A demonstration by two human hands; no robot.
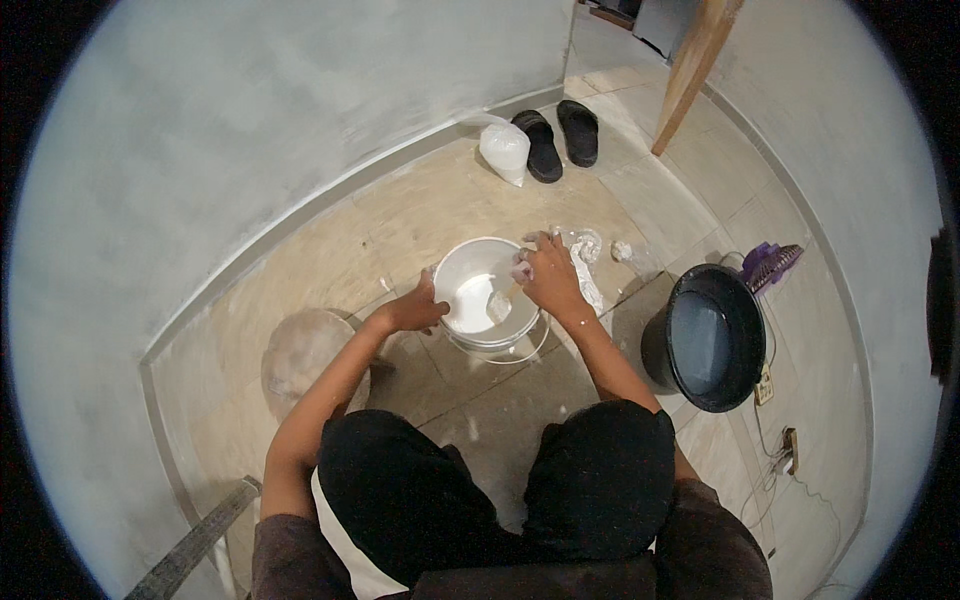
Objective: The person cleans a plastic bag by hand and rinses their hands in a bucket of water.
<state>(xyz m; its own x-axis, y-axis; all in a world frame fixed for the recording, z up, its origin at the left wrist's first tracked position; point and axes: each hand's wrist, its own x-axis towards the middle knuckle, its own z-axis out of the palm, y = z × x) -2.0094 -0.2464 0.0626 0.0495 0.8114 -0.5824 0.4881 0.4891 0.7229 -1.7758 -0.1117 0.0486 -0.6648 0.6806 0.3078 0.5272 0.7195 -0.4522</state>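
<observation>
Two bare hands work at a white bucket (463, 265) standing on the tiled floor in front of a seated person's parted, black-clad knees (598, 480). The left hand (411, 308) is at the bucket's left side, its forearm slanting up from the lower left; the thumb points inward at the rim while the other fingers spread along the outer wall, touching it, though I cannot tell whether they pinch it. The right hand (550, 272) arches over the bucket's far right rim, wrist bent, its fingers curled and whitened; whether they grip something is unclear. Inside the bucket lie smooth white material (470, 300) and a pale lump (499, 307). Just right of the bucket is crumpled clear plastic (586, 250); farther right, a black bucket (655, 345) of cloudy liquid. Beyond the white bucket sit a white-filled bag (505, 150) and dark slippers (541, 148); to its left, a round, dusty object (300, 355).
</observation>
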